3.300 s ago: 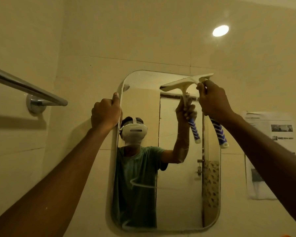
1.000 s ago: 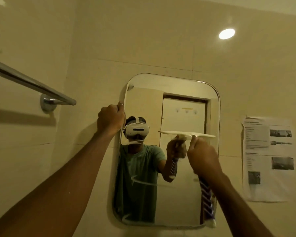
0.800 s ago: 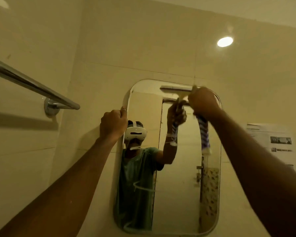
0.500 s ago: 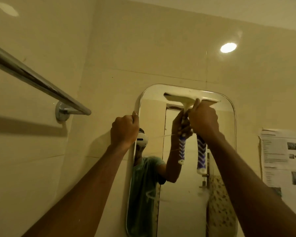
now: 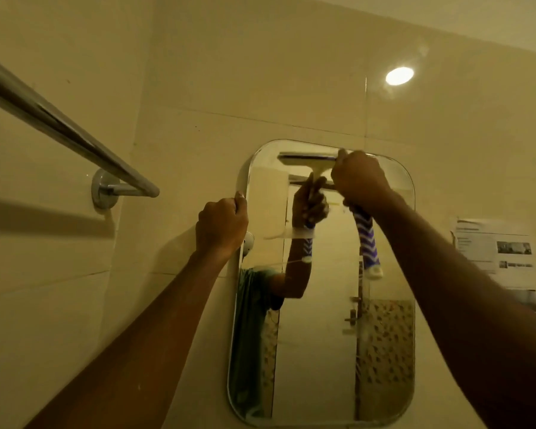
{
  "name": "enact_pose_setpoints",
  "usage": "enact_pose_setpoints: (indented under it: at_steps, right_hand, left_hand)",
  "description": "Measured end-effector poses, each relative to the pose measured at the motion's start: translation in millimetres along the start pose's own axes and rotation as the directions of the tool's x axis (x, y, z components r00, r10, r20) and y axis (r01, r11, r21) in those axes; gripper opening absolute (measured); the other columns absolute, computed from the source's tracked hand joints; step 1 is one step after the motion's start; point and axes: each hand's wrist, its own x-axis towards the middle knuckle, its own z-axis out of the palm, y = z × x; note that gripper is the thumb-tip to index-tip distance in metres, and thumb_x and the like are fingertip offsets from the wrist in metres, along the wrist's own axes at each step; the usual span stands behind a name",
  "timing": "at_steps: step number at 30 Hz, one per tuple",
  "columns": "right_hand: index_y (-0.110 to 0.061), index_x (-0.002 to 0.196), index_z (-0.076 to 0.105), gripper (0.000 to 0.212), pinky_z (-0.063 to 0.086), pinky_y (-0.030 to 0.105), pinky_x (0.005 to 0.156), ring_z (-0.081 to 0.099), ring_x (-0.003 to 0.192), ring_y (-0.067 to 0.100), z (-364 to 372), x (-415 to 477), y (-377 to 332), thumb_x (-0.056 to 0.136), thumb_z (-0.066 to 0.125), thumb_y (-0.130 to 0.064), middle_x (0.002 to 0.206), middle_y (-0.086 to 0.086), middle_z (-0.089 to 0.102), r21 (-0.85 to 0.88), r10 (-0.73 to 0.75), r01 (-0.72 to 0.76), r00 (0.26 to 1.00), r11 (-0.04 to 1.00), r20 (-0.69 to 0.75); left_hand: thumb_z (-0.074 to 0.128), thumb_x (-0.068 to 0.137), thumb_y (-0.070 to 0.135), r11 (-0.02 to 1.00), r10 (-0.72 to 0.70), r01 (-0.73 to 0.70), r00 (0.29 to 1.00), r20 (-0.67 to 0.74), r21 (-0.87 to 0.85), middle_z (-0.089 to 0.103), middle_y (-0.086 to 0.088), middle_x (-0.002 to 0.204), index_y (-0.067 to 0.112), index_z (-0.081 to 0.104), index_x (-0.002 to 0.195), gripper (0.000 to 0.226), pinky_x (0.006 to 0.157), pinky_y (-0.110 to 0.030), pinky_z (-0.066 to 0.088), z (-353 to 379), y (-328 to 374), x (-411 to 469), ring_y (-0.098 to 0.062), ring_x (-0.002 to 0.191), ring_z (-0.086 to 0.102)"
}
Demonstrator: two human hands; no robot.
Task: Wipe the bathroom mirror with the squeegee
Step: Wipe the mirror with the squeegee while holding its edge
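Up top, right hand [image 5: 358, 181] clasps squeegee [image 5: 310, 161] by mirror's [image 5: 322, 351] upper edge; left hand [image 5: 220, 226] clamps its side.

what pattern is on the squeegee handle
Blue and white chevron stripes on the squeegee handle, seen in the head view.

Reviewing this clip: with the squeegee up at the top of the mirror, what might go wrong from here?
1. The squeegee blade sits left of centre, so a straight pull may leave the right strip of the mirror unwiped.
2. The left hand clamps the mirror's left edge; hard pressure from the right hand might shift it.
3. Streaks already show mid-glass, and a hurried pass may leave more.
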Motion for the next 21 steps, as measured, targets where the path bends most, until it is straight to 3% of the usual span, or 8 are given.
enact_pose_setpoints:
  at_steps: [2, 4, 6, 10, 14, 18, 19, 21]
  right_hand:
    - [-0.005, 0.105, 0.056, 0.027, 0.060, 0.036, 0.074, 0.067, 0.078, 0.024, 5, 4, -3, 0.104, 0.038, -0.025, 0.081, 0.007, 0.059, 0.002, -0.012, 0.012, 1.000, 1.000, 0.008]
    - [-0.010, 0.092, 0.055, 0.034, 0.052, 0.024, 0.049, 0.061, 0.058, 0.014, 25, -25, 15, 0.104, 0.034, -0.034, 0.073, 0.002, 0.060, 0.010, -0.004, 0.004, 1.000, 1.000, 0.002]
    - [-0.015, 0.085, 0.054, 0.033, 0.043, 0.018, 0.040, 0.054, 0.048, 0.007, 57, -69, 45, 0.103, 0.037, -0.036, 0.067, -0.001, 0.059, 0.059, 0.033, -0.035, 0.999, 0.998, 0.039]
    - [-0.017, 0.087, 0.054, 0.035, 0.049, 0.022, 0.048, 0.059, 0.056, 0.011, 77, -117, 61, 0.102, 0.034, -0.040, 0.071, 0.001, 0.061, -0.018, 0.126, -0.125, 0.975, 0.992, 0.181]
    - [-0.014, 0.078, 0.054, 0.042, 0.043, 0.017, 0.040, 0.053, 0.047, 0.010, 34, -61, 16, 0.104, 0.032, -0.038, 0.064, 0.001, 0.057, 0.028, 0.016, -0.019, 0.997, 0.999, 0.078]
    - [0.001, 0.105, 0.057, 0.027, 0.059, 0.038, 0.080, 0.068, 0.083, 0.026, 18, -6, -23, 0.102, 0.042, -0.021, 0.091, 0.013, 0.063, 0.015, -0.031, 0.031, 0.999, 0.999, 0.020]
    - [0.002, 0.107, 0.057, 0.029, 0.059, 0.038, 0.079, 0.068, 0.081, 0.025, 23, -5, -22, 0.102, 0.043, -0.023, 0.088, 0.011, 0.064, 0.010, -0.023, 0.022, 1.000, 1.000, 0.016]
    - [-0.004, 0.099, 0.059, 0.037, 0.056, 0.030, 0.060, 0.062, 0.061, 0.015, 39, -21, -7, 0.104, 0.037, -0.034, 0.075, 0.005, 0.062, 0.056, -0.017, 0.016, 1.000, 0.998, 0.025]
  left_hand:
    - [0.031, 0.103, 0.035, 1.000, 0.003, -0.003, 1.000, 0.009, -0.002, 0.043, 0.006, 0.048, 0.010, 0.056, 0.063, 0.053, 0.045, -0.018, 0.027, -1, 1, 0, -0.007, 0.044, 0.044]
    - [0.030, 0.103, 0.035, 1.000, -0.011, 0.011, 1.000, 0.015, 0.001, 0.044, 0.005, 0.049, 0.012, 0.053, 0.062, 0.052, 0.046, -0.020, 0.027, -2, 3, 1, -0.009, 0.046, 0.044]
    - [0.030, 0.103, 0.035, 1.000, -0.011, 0.011, 1.000, 0.024, -0.014, 0.046, 0.002, 0.051, 0.013, 0.052, 0.061, 0.052, 0.049, -0.023, 0.028, -2, 2, 1, -0.015, 0.050, 0.047]
    - [0.029, 0.103, 0.036, 0.999, -0.013, 0.016, 0.999, 0.052, -0.046, 0.045, 0.004, 0.050, 0.010, 0.054, 0.061, 0.054, 0.046, -0.021, 0.026, -6, 2, 2, -0.012, 0.048, 0.046]
    - [0.023, 0.102, 0.043, 0.989, -0.081, 0.089, 0.994, 0.073, -0.115, 0.050, 0.001, 0.052, 0.012, 0.050, 0.054, 0.063, 0.051, -0.023, 0.037, -10, 7, 1, -0.011, 0.050, 0.050]
    - [0.015, 0.101, 0.047, 0.951, -0.152, 0.185, 0.978, 0.146, -0.247, 0.059, -0.010, 0.063, 0.006, 0.052, 0.063, 0.067, 0.074, -0.038, 0.055, -12, 4, 1, -0.024, 0.064, 0.062]
    - [0.014, 0.100, 0.048, 0.938, -0.160, 0.203, 0.973, 0.166, -0.281, 0.059, -0.011, 0.064, 0.009, 0.050, 0.062, 0.065, 0.078, -0.042, 0.056, -12, 2, 1, -0.027, 0.066, 0.062]
    - [0.015, 0.099, 0.049, 0.911, -0.165, 0.227, 0.966, 0.201, -0.345, 0.059, -0.011, 0.064, 0.013, 0.049, 0.058, 0.064, 0.081, -0.048, 0.055, -13, 1, 1, -0.031, 0.069, 0.062]
